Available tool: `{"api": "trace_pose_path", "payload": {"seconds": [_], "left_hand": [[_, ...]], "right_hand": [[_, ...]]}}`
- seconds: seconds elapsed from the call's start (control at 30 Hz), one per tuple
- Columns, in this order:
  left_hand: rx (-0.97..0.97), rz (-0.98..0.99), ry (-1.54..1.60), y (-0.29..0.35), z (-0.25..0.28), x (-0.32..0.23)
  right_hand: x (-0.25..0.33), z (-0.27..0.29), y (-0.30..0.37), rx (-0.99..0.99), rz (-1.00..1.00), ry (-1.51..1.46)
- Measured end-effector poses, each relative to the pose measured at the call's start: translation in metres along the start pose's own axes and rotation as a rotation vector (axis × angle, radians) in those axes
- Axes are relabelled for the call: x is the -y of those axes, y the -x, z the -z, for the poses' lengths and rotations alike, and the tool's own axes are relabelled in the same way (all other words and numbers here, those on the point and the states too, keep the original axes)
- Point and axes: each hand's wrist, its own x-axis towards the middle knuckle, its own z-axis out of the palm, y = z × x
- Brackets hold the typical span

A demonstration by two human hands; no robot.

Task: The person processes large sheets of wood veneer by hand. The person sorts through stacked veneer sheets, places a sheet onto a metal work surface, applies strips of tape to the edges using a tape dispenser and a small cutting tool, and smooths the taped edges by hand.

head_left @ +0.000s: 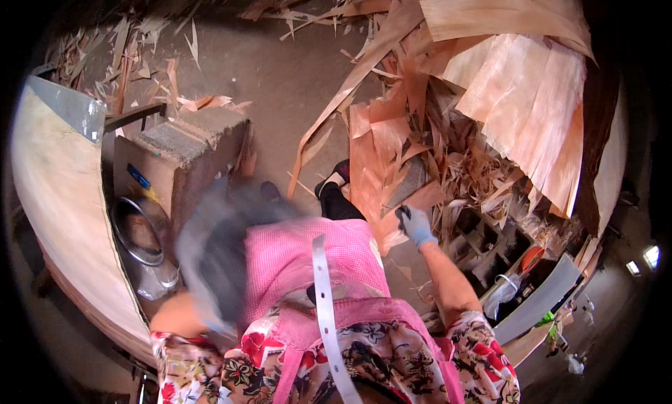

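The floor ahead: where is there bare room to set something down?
Bare floor lies between the rough block on the left and the long wood strip. It is crowded beyond the gloved right hand, where loose scraps lie heaped.

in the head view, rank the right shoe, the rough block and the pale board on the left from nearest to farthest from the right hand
Measured across the head view from the right hand:
1. Right shoe, just up and left of it
2. Rough block, farther left
3. Pale board, at the far left
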Motion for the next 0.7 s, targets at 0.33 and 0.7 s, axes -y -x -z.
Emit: {"api": "trace_pose_path", "payload": {"seconds": [0.33, 0.7], "left_hand": [[-0.544, 0.511, -1.277, 0.034, 0.28, 0.157], [-0.763, 0.838, -0.711, 0.077, 0.233, 0.229]], "right_hand": [[0.116, -0.005, -0.197, 0.064, -0.237, -0.959], [0.145, -0.221, -0.487, -0.287, -0.375, -1.449]]}}
